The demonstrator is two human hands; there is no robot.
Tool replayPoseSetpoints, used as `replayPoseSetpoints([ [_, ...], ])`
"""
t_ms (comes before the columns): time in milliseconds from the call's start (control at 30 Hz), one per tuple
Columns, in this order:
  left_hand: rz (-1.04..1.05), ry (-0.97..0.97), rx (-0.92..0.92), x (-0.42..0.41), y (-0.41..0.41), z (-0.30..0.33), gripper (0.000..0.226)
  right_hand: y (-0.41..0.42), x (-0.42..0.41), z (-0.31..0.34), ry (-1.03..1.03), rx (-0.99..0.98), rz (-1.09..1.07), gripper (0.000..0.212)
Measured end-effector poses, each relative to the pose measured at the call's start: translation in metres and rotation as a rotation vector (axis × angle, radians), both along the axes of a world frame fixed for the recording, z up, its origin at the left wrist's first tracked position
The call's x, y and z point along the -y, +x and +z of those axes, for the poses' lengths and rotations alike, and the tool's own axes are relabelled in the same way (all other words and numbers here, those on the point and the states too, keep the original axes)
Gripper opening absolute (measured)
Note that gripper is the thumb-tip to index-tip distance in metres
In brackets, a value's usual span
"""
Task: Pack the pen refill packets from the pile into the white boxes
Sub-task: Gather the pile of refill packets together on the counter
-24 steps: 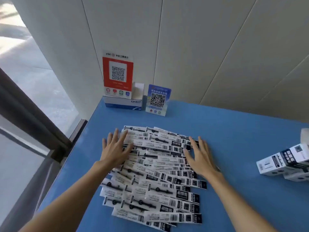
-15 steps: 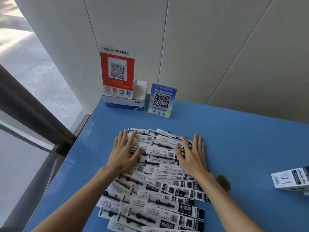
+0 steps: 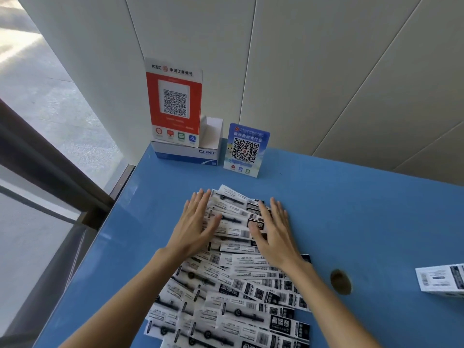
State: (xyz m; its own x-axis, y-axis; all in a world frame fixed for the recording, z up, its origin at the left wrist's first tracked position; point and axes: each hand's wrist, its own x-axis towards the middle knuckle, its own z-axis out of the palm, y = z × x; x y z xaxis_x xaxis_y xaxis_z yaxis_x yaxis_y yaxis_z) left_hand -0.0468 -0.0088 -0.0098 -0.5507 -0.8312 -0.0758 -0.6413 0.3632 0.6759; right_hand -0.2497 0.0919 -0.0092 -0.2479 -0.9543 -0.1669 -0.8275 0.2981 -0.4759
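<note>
While the pile of pen refill packets (image 3: pixel 233 280) lies fanned across the middle of the blue table (image 3: pixel 364 222), nothing looks packed yet. Left hand (image 3: pixel 194 228) and right hand (image 3: pixel 275 233) rest flat on its far end, fingers spread, pinching nothing. One white box (image 3: pixel 442 280) lies well apart at the right edge; seemingly all packing remains.

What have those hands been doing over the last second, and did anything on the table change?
Both hands, left and right, slid inward across the packets, closing the gap and bunching the far end of the pile. Nothing was picked up; the palms stay flat and open. The white box and the signs look unmoved; only the view shifted.
</note>
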Motion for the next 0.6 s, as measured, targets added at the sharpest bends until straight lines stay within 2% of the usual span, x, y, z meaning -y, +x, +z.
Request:
replayPoseSetpoints([
  [67,0.003,0.016,-0.020,0.001,0.000,0.002,0.069,0.003,0.004,0.001,-0.028,0.039,0.028,0.071],
  [200,0.048,0.054,-0.066,0.003,0.015,0.007,0.066,-0.015,-0.015,0.004,-0.099,0.095,-0.059,0.071],
  [367,0.016,0.052,-0.038,-0.005,0.046,0.004,0.068,-0.038,-0.072,0.004,-0.099,0.039,-0.149,0.075],
  [500,-0.023,0.094,-0.063,-0.023,0.049,0.005,0.071,-0.013,-0.098,0.000,-0.045,-0.011,-0.201,0.088],
  [600,-0.060,0.113,-0.086,-0.037,0.040,0.007,0.071,0.023,-0.095,-0.004,-0.041,0.000,-0.204,0.091],
])
